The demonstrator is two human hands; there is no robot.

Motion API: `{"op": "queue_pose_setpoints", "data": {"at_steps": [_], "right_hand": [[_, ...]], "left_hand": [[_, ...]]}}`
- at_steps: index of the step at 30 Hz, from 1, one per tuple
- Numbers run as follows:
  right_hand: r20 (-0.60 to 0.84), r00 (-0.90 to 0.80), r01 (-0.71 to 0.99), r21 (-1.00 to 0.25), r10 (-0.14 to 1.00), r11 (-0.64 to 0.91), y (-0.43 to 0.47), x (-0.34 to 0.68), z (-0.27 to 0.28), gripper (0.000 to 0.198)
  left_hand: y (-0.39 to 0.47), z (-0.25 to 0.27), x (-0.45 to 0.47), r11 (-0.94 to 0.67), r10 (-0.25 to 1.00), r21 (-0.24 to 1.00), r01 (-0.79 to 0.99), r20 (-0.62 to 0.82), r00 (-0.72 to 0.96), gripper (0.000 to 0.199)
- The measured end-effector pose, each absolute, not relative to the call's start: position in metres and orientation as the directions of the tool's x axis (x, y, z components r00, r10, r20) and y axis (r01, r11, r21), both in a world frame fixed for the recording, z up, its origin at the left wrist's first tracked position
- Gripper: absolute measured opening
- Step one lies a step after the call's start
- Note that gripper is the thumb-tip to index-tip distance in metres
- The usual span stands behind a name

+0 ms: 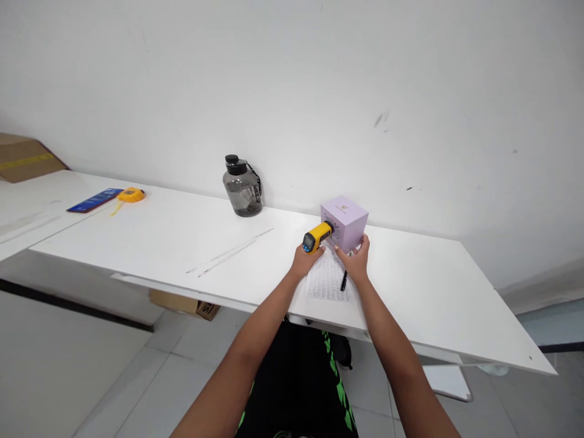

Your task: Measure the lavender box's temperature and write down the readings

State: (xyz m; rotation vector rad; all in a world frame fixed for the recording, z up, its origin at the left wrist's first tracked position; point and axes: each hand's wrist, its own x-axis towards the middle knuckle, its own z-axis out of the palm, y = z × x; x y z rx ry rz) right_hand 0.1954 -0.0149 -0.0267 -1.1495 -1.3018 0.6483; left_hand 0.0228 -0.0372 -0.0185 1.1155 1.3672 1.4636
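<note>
My left hand (pixel 306 261) is closed round the handle of a yellow and black infrared thermometer (pixel 318 236). Its small screen faces me, and its front end is up against, or very close to, the near side of a lilac box (pixel 356 228). My right hand (pixel 356 258) grips that box low at its right corner, thumb on the near side and fingers round the right. The box stands on the white table, with a small gold mark on top. Below the hands lies a sheet of handwritten paper (pixel 326 283), and a black pen (pixel 344 281) rests on its right part.
A dark translucent water jug (pixel 244 191) stands near the wall. Farther left are a yellow tape measure (pixel 131 194) and a blue flat packet (pixel 95 200). A cardboard box (pixel 27 158) sits at the far left. The white table (pixel 433 286) has its front edge close to my body.
</note>
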Motion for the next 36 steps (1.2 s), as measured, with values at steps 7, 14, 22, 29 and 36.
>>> {"op": "queue_pose_setpoints", "data": {"at_steps": [7, 14, 22, 29, 36], "right_hand": [[0.4, 0.216, 0.19, -0.912, 0.891, 0.363, -0.014, 0.195, -0.027, 0.099], [0.407, 0.23, 0.29, -0.896, 0.884, 0.337, -0.009, 0.199, -0.033, 0.1], [0.453, 0.249, 0.456, -0.834, 0.856, 0.309, -0.005, 0.215, -0.024, 0.093], [0.32, 0.397, 0.378, -0.911, 0.86, 0.165, 0.004, 0.219, -0.029, 0.101], [0.261, 0.427, 0.406, -0.911, 0.866, 0.074, 0.012, 0.223, -0.035, 0.104]], "left_hand": [[-0.037, -0.019, 0.024, -0.089, 0.962, 0.996, -0.019, 0.081, -0.261, 0.04], [-0.037, -0.019, 0.027, -0.129, 0.953, 0.992, 0.012, 0.127, -0.273, 0.047], [-0.041, -0.017, 0.027, -0.063, 0.932, 0.98, 0.188, 0.125, -0.34, 0.047], [-0.04, -0.017, 0.017, -0.011, 0.868, 0.966, 0.26, 0.138, -0.477, 0.041], [-0.032, -0.017, 0.009, -0.055, 0.852, 0.984, 0.167, 0.134, -0.506, 0.043]]}}
